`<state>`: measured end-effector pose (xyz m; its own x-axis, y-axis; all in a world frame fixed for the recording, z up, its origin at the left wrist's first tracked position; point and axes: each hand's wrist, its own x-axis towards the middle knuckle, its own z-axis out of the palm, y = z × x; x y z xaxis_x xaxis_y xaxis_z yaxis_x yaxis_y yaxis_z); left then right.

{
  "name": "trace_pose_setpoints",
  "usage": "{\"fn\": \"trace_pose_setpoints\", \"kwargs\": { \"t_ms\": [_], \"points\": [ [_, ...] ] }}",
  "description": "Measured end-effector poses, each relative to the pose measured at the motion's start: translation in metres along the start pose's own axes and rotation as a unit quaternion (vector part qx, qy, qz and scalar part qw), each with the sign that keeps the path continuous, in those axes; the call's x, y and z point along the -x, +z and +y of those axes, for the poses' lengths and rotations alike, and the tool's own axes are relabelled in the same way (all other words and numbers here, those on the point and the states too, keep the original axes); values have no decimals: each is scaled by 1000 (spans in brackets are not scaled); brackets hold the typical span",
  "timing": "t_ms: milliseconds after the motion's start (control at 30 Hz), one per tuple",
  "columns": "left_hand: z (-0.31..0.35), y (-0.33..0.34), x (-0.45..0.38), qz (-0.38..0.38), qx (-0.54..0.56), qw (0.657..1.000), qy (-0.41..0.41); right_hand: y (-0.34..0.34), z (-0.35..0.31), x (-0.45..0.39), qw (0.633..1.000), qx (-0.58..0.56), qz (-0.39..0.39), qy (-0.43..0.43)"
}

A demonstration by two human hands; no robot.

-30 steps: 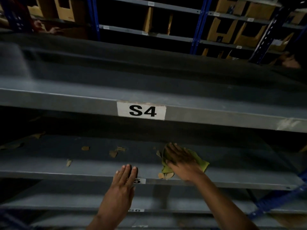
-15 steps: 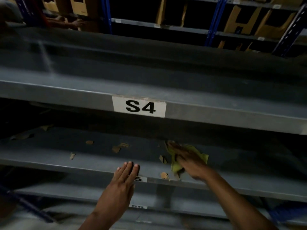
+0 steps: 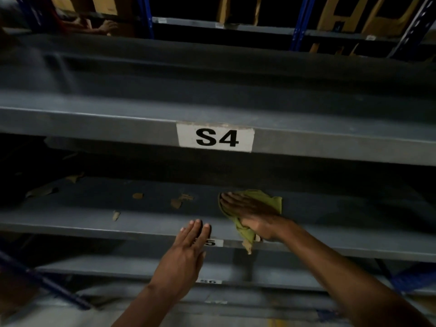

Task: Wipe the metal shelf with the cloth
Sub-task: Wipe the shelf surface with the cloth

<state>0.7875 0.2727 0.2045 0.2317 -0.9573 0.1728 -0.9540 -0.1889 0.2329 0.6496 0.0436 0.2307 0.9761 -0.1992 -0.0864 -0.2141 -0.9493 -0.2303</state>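
Observation:
A grey metal shelf (image 3: 70, 223) runs across the lower middle, below the shelf labelled S4. A green cloth (image 3: 271, 199) lies on it right of centre, with one end hanging over the front lip. My right hand (image 3: 250, 213) lies flat on the cloth, fingers pointing left, pressing it to the shelf surface. My left hand (image 3: 188, 246) rests with straight fingers on the shelf's front edge, partly covering its label. Several brown scraps (image 3: 175, 202) of debris lie on the shelf left of the cloth.
The S4 shelf (image 3: 215, 138) above overhangs the working shelf and leaves a low gap. A lower shelf marked S6 (image 3: 208, 281) sits beneath. Blue uprights (image 3: 298, 22) and cardboard boxes (image 3: 342, 17) stand behind. Another person's hand (image 3: 107, 25) shows at the upper left.
My right hand has slid the cloth back along the shelf, and a scrap now hangs at the front lip under the cloth's end. My left hand stays on the front edge.

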Motion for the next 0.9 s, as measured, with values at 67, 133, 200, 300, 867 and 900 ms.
{"fn": "trace_pose_setpoints", "kwargs": {
  "t_ms": [67, 133, 200, 300, 867, 900],
  "points": [
    [-1, 2, 0, -6, 1, 1000, -1, 3, -8, 11, 1000, 29, 5, -4],
    [-4, 7, 0, -13, 15, 1000, -6, 5, -15, 22, 999, 40, 9, 4],
    [-4, 9, 1, -11, 18, 1000, -12, 7, -15, 25, 998, 57, 9, 17],
    [-3, 10, 2, 5, 37, 999, -16, 0, -10, 9, 998, 36, 2, 60],
    [-29, -4, 11, -26, -35, 999, 2, 10, 0, 23, 995, -7, 61, 84],
    [-38, -9, 16, -21, -45, 999, -16, 10, 5, 19, 992, 10, 66, 103]
  ]
}}
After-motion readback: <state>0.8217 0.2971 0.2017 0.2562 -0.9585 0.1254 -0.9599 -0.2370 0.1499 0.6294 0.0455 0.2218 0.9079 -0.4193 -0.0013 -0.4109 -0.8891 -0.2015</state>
